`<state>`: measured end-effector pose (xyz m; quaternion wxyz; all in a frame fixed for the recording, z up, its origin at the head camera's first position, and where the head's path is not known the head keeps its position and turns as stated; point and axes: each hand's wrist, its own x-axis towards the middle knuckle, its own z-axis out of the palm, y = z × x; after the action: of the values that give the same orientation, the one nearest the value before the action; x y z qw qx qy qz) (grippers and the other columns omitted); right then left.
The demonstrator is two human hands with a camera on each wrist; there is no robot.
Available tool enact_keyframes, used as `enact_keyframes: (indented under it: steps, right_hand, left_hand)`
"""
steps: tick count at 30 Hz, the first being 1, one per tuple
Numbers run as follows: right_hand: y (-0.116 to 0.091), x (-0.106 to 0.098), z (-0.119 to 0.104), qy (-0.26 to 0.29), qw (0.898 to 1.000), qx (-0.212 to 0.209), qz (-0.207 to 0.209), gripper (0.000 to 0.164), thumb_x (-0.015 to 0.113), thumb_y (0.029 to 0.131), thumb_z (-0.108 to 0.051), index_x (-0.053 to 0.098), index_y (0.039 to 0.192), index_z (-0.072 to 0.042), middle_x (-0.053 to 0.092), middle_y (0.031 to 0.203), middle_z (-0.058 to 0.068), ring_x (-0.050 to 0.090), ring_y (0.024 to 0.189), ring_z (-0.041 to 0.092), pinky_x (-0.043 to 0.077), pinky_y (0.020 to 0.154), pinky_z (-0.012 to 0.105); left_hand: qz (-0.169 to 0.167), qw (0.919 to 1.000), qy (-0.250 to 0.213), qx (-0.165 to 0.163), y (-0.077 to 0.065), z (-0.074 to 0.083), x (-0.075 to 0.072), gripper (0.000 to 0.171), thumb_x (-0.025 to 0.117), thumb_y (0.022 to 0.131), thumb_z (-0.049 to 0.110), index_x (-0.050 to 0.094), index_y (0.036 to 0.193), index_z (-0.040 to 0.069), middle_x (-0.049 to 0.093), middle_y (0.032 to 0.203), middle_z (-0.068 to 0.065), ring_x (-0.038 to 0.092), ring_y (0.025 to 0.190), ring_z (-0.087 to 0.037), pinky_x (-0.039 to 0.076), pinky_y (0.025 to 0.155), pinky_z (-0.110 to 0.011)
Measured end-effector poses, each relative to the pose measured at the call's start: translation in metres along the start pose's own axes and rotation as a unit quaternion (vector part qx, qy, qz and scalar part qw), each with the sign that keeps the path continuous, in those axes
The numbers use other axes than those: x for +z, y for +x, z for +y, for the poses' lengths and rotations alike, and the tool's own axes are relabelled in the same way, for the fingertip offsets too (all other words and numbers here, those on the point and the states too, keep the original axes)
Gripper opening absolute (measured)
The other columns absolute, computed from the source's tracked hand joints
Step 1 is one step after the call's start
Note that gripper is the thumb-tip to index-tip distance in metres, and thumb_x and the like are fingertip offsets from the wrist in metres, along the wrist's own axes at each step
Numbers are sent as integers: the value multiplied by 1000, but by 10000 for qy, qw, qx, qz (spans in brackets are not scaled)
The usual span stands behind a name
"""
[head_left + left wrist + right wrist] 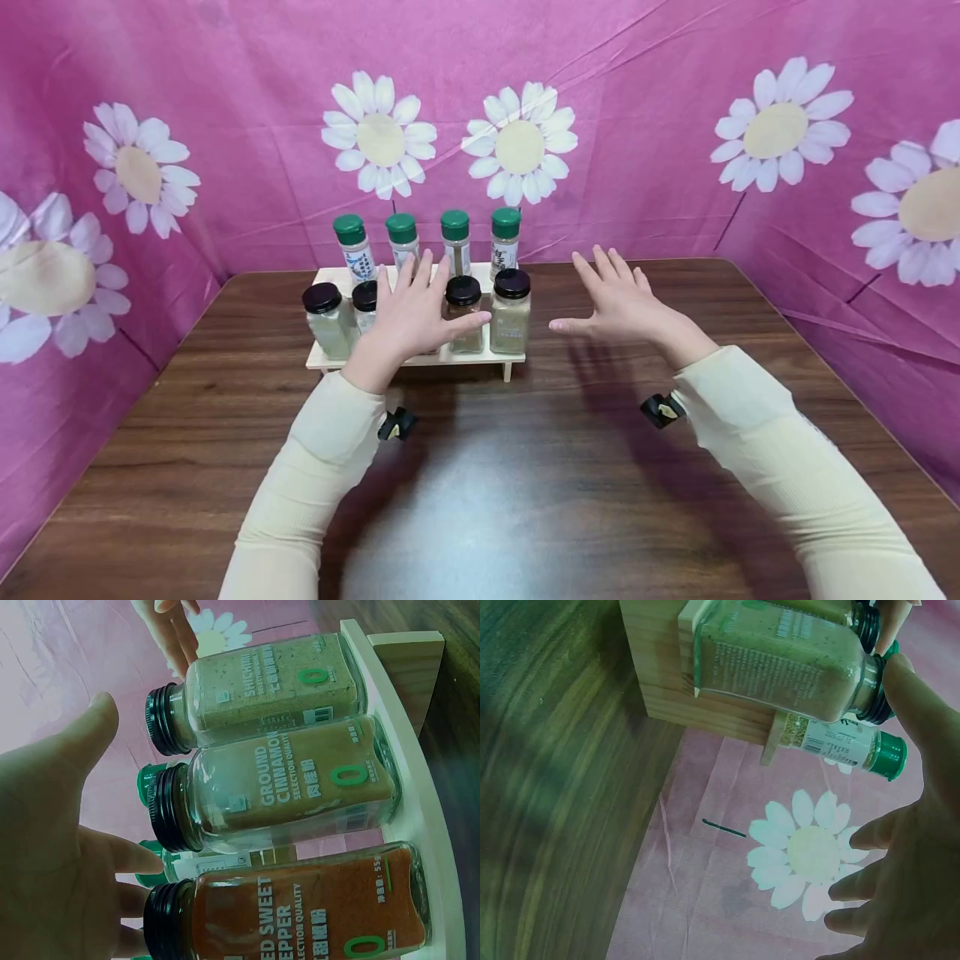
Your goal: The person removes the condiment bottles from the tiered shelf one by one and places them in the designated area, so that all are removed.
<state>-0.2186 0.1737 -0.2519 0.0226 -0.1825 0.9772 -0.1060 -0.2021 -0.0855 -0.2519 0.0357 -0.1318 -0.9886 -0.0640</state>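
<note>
A two-tier pale wooden rack (416, 360) holds spice jars in two rows. Square glass jars with black lids fill the front row, among them a red sweet pepper jar (315, 911), a ground cinnamon jar (300, 784) and a greenish-beige powder jar (511, 321) at the right end. Behind them stand round bottles with green caps, such as the rightmost bottle (505, 242). My left hand (411, 317), fingers spread, is in front of the rack and hides part of the front row. To the rack's right, my right hand (618, 300) is spread and holds nothing.
The rack stands on a dark brown wooden table (525, 467), near its back edge. A pink cloth (637, 167) with large white daisies hangs around the back and sides. Small black straps (662, 410) sit at both wrists.
</note>
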Motion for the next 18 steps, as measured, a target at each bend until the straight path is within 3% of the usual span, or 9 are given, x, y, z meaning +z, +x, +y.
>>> enact_keyframes:
  steps: [9,18]
  right_hand:
    - [0,-11,-6,32,10000,-53,-21,107,51,65,-69,5,139,-7,0,139,25,-6,124,37,0,92,58]
    - [-4,-22,-14,147,9996,-216,81,104,55,66,-66,9,139,-7,4,139,24,-1,125,36,6,91,59]
  left_hand:
    - [31,10000,-21,9,-3,-4,-5,101,30,66,79,10,139,12,5,142,-11,-4,127,-27,-9,94,-50]
    - [319,9995,0,87,-19,-20,-15,103,32,66,78,5,139,12,7,142,-11,0,127,-30,-9,94,-51]
